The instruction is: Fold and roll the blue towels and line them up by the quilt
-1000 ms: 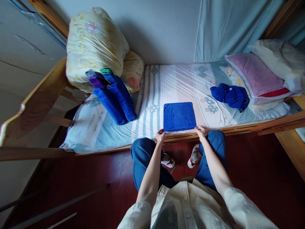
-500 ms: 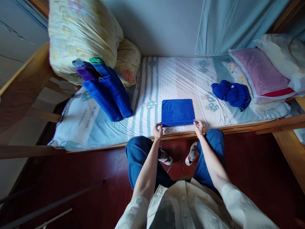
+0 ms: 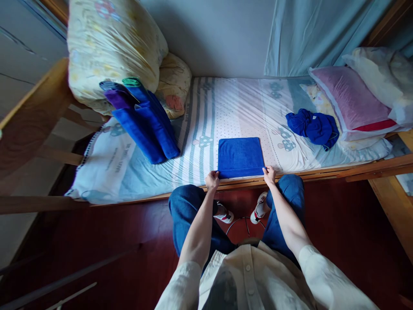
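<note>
A blue towel (image 3: 240,154) lies flat as a folded rectangle at the bed's front edge, with a narrow band turned over along its near side. At the band's left end, my left hand (image 3: 212,180) pinches the corner. My right hand (image 3: 269,175) grips the opposite end of the same band. To the left, rolled or folded blue towels (image 3: 145,125) lean in a stack, with purple and green ones among them. A crumpled blue cloth (image 3: 312,127) lies on the bed to the right.
The bed (image 3: 200,168) has a patterned sheet and a wooden front rail. A large yellow bedding bundle (image 3: 112,51) stands at the left beside a wooden end board (image 3: 35,125). A pink pillow (image 3: 355,99) rests at the right. My knees are close to the rail.
The towel has slid slightly toward me. Its near band, lifted a little before, now lies flatter and looks wider. Both hands keep their hold and have moved slightly nearer.
</note>
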### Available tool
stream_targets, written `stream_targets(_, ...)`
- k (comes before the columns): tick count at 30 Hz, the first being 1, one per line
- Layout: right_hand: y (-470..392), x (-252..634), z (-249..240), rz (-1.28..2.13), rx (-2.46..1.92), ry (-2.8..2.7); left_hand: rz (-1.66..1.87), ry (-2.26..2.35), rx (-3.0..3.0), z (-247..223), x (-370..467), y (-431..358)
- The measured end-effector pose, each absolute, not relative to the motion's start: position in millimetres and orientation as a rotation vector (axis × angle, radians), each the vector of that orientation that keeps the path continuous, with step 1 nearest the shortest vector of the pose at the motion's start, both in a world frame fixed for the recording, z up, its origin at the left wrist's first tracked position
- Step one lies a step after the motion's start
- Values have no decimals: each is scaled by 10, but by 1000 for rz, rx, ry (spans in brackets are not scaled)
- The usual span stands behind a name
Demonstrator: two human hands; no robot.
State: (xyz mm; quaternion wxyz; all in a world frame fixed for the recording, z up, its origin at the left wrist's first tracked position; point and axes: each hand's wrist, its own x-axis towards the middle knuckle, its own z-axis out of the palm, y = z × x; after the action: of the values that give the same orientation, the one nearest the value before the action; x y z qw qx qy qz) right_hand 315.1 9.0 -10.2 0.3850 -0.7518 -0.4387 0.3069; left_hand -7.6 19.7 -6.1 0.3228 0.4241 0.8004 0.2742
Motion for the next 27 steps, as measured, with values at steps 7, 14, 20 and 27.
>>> stream_targets(7,149,3107,-261,736,-2077,-1126,640,2177,1034,-144,17,167)
stream_targets(14,219,3076,-436,740,-2156,-1094,537,2255,1043,-203,70,203)
stream_targets(20,224,3059,-487,729,-2178,-1074,535,2269,1030,-232,87,204)
stream_targets(27,194,3073,-462,688,-2141,-1072,581,2265,1004,-205,60,195)
